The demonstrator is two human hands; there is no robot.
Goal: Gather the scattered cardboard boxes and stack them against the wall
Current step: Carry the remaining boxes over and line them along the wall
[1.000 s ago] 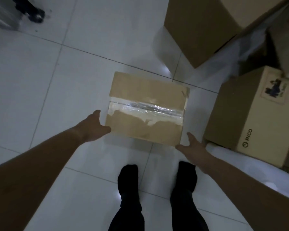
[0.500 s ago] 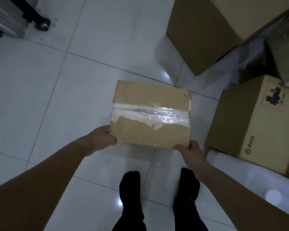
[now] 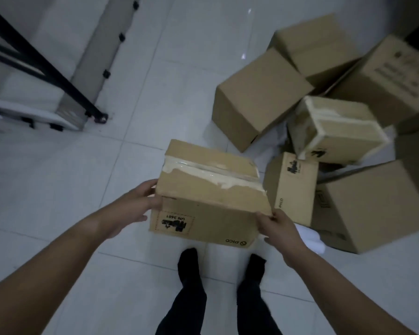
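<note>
A taped cardboard box (image 3: 208, 189) with a PICO mark and a UN 3481 label is lifted off the white tiled floor in front of me. My left hand (image 3: 136, 206) grips its left side, thumb on the top edge. My right hand (image 3: 276, 226) grips its near right corner. To the right lies a loose heap of several more cardboard boxes: a plain one (image 3: 257, 102), a tilted taped one (image 3: 336, 129), a PICO box (image 3: 290, 187) standing just right of the held box, and a large one (image 3: 373, 204) at the right edge.
A black metal frame leg with a foot (image 3: 99, 117) and a grey panel (image 3: 90, 68) stand at the upper left. My two feet in dark socks (image 3: 223, 264) are on the tiles just below the held box. Bare tiled floor (image 3: 58, 177) lies to the left.
Both hands closed on the box's sides and raised it off the floor. The view lifted, showing more of the box heap and the frame at the left.
</note>
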